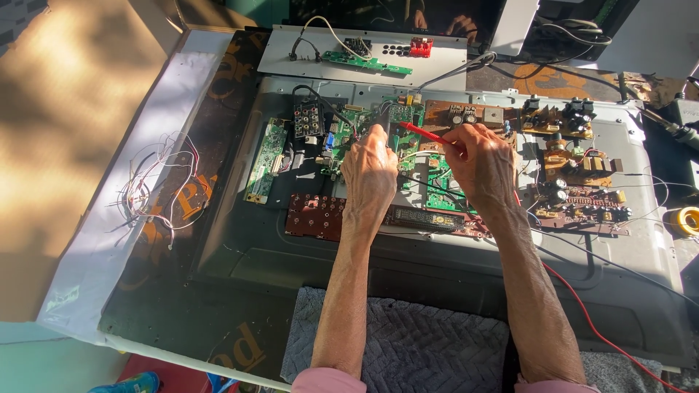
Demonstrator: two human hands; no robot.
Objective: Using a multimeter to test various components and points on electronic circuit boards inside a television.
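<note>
While sunlight falls across the bench, we see at the far left a loose tangle of thin white and red wires (156,182) lying on a pale plastic sheet (127,196); just right of it a narrow green strip circuit board (263,160) sits on the grey metal back panel (437,284) of an opened flat appliance; beside that stands a black block of round connectors (309,118), and below it lies a long dark red circuit board (317,216).

Our left hand (369,175) rests palm down over the green main circuit board (349,142), fingers curled close together and fingertips pressed near the board; we cannot tell whether it pinches anything.

Just to its right, our right hand (482,164) is closed around a slim red test probe (426,135), whose tip points left and touches down near the top of the main board, close to the left fingertips; a red lead (597,331) trails from under this wrist toward the lower right.

Further right lies a brown power board with black capacitors (568,156); at the far right edge sits a yellow roll of tape (684,220); a grey quilted cloth (408,349) lies under both forearms.
</note>
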